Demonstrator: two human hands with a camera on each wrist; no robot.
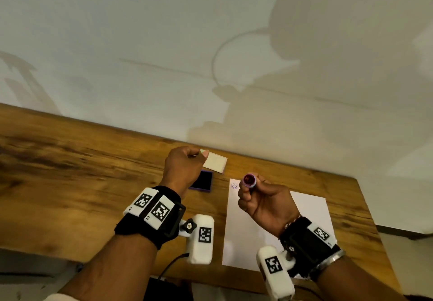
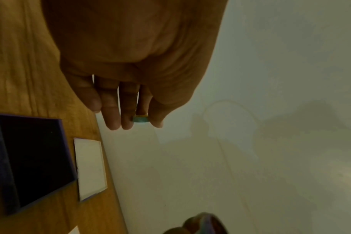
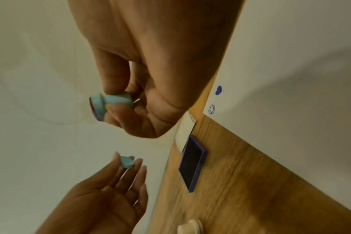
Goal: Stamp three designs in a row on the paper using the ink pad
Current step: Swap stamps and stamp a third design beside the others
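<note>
My right hand (image 1: 248, 189) grips a small teal stamp (image 3: 108, 102) above the top left corner of the white paper (image 1: 276, 225), with its dark reddish face (image 1: 249, 180) turned up towards me. My left hand (image 3: 128, 161) pinches a flat teal stamp cap (image 2: 141, 119) in the air above the open purple ink pad (image 1: 202, 181). The paper carries a smiley print (image 3: 211, 109) and, next to it, a solid blue heart print (image 3: 218, 90). In the head view my right hand hides the heart.
The ink pad's pale lid (image 1: 215, 161) lies just behind the pad, near the wall. The wooden table (image 1: 82, 171) ends at the wall behind and at an edge right of the paper. A cream round object (image 3: 190, 226) shows at the right wrist view's bottom.
</note>
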